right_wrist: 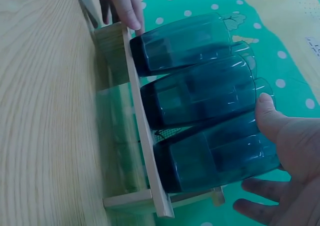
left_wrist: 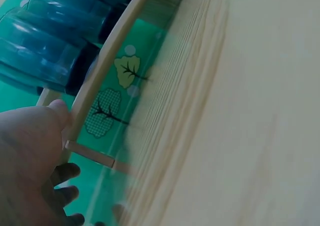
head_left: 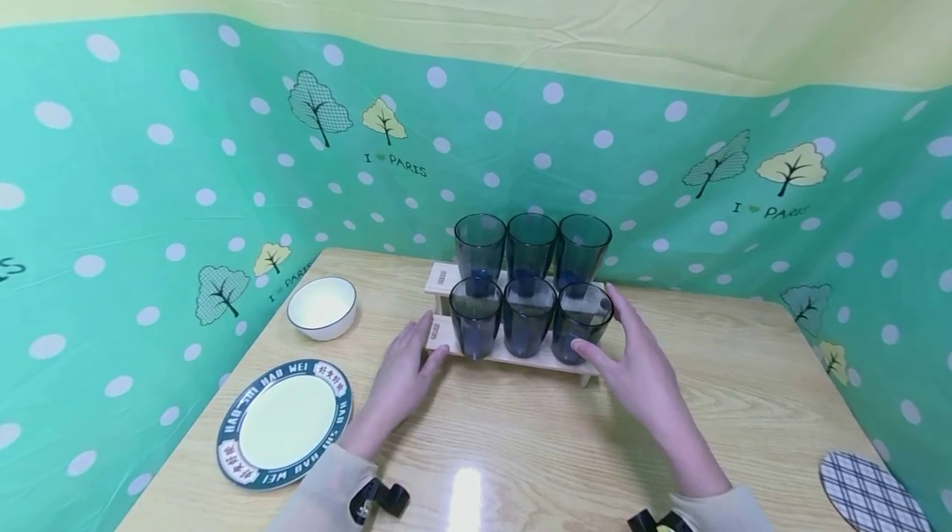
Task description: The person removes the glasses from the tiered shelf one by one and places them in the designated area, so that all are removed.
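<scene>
A two-tier wooden rack (head_left: 491, 354) carries several dark blue-green glasses, three per step. On the lower step stand a left glass (head_left: 476, 319), a middle glass (head_left: 529, 317) and a right glass (head_left: 583, 324). My left hand (head_left: 402, 371) is at the rack's left end; in the left wrist view its thumb (left_wrist: 59, 110) lies against the shelf edge, fingers loosely bent below. Around the front right glass spreads my right hand (head_left: 641, 363), its thumb near the glass's front and its other fingers along the right side. Whether the thumb touches the glass is unclear.
Left of the rack are a white bowl (head_left: 321, 308) and a round plate (head_left: 342, 400) with a dark patterned rim. A checked round mat (head_left: 872, 491) lies at the right edge of the wooden table (head_left: 521, 458). Green dotted cloth (head_left: 640, 193) hangs behind.
</scene>
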The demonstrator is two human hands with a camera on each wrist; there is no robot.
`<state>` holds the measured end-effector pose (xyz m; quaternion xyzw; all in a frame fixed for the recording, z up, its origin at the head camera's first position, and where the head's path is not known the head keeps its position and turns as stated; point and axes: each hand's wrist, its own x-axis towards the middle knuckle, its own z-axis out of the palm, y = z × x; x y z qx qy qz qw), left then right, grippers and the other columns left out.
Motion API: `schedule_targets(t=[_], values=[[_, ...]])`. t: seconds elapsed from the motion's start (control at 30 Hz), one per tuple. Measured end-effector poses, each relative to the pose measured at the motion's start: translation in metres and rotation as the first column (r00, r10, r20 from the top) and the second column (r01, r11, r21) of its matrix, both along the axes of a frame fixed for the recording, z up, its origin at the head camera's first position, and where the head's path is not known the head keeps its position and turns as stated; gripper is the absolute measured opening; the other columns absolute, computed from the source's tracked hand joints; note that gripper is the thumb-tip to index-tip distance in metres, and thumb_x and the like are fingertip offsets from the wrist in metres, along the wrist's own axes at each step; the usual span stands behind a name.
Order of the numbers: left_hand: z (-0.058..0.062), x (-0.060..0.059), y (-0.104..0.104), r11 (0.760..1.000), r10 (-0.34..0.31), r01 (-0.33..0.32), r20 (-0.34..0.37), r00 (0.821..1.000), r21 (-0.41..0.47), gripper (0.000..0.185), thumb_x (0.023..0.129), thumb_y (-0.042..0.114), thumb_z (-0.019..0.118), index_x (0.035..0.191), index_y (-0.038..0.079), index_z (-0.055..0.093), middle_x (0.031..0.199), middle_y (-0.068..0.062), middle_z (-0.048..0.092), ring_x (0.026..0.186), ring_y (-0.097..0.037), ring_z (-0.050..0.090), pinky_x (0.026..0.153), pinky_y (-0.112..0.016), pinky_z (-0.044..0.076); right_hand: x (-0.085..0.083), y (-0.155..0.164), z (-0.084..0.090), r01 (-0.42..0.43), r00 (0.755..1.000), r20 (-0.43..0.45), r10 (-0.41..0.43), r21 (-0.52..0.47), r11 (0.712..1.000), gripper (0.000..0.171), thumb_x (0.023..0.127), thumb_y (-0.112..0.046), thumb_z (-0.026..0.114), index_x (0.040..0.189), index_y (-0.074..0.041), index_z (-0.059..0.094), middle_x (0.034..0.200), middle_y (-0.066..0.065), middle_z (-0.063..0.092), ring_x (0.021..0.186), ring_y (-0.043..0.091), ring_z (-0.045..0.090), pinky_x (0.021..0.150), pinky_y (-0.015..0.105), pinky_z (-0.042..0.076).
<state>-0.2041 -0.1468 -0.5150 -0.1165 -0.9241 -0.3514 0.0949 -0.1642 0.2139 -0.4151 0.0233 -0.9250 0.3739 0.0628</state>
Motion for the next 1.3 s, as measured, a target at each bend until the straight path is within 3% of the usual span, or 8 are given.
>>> schedule_targets(t=[0.37,0.57,0.7,0.93,1.13,1.3], values=[[-0.009,-0.002,-0.003,0.992,0.042,-0.052,0.091,0.995,0.115,0.072,0.115,0.040,0.060,0.174,0.008,0.032,0.173,-0.023,0.040,0.157,-0.047,0.039,0.130,-0.063,0.029,-0.004,-0.006,0.004,-0.028,0.999,0.041,0.032,-0.104,0.994,0.105,0.102,-0.053,0.079,0.179,-0.034,0.010,0.180,0.022,0.024,0.159,0.055,0.029,0.123,0.078,0.030],[-0.012,-0.001,-0.002,0.986,0.050,-0.067,0.108,0.993,0.155,0.072,0.115,0.039,0.060,0.174,0.009,0.033,0.173,-0.019,0.041,0.159,-0.048,0.036,0.134,-0.064,0.017,-0.007,-0.006,0.008,-0.040,0.997,0.064,0.049,-0.141,0.989,0.109,0.101,-0.049,0.081,0.180,-0.030,0.008,0.177,0.028,0.028,0.154,0.058,0.038,0.122,0.073,0.037],[-0.012,-0.002,-0.001,0.985,0.051,-0.070,0.122,0.991,0.158,0.072,0.115,0.039,0.060,0.174,0.009,0.032,0.173,-0.017,0.040,0.161,-0.049,0.031,0.135,-0.063,0.011,-0.009,-0.006,0.009,-0.044,0.995,0.076,0.058,-0.173,0.984,0.109,0.102,-0.044,0.083,0.180,-0.028,0.008,0.176,0.029,0.029,0.149,0.059,0.044,0.119,0.071,0.042],[-0.013,0.000,-0.002,0.984,0.070,-0.091,0.137,0.988,0.150,0.073,0.115,0.043,0.059,0.175,0.014,0.031,0.172,-0.016,0.042,0.160,-0.059,0.022,0.132,-0.070,0.015,-0.010,-0.007,0.009,-0.056,0.994,0.081,0.077,-0.237,0.970,0.109,0.101,-0.034,0.085,0.180,-0.025,0.010,0.177,0.028,0.027,0.148,0.055,0.048,0.118,0.062,0.049],[-0.012,0.001,-0.002,0.983,0.062,-0.088,0.158,0.986,0.159,0.073,0.115,0.044,0.058,0.176,0.015,0.030,0.173,-0.013,0.041,0.163,-0.050,0.023,0.135,-0.064,0.011,-0.010,-0.007,0.006,-0.062,0.993,0.080,0.088,-0.285,0.957,0.108,0.102,-0.028,0.085,0.180,-0.024,0.011,0.177,0.026,0.027,0.149,0.053,0.048,0.116,0.058,0.051],[-0.014,-0.002,-0.002,0.984,0.051,-0.073,0.134,0.990,0.165,0.073,0.115,0.043,0.059,0.175,0.012,0.030,0.172,-0.015,0.042,0.162,-0.045,0.032,0.136,-0.060,0.009,-0.012,-0.006,0.004,-0.052,0.995,0.071,0.075,-0.278,0.959,0.105,0.102,-0.031,0.084,0.179,-0.025,0.013,0.175,0.026,0.030,0.145,0.056,0.052,0.112,0.059,0.054]])
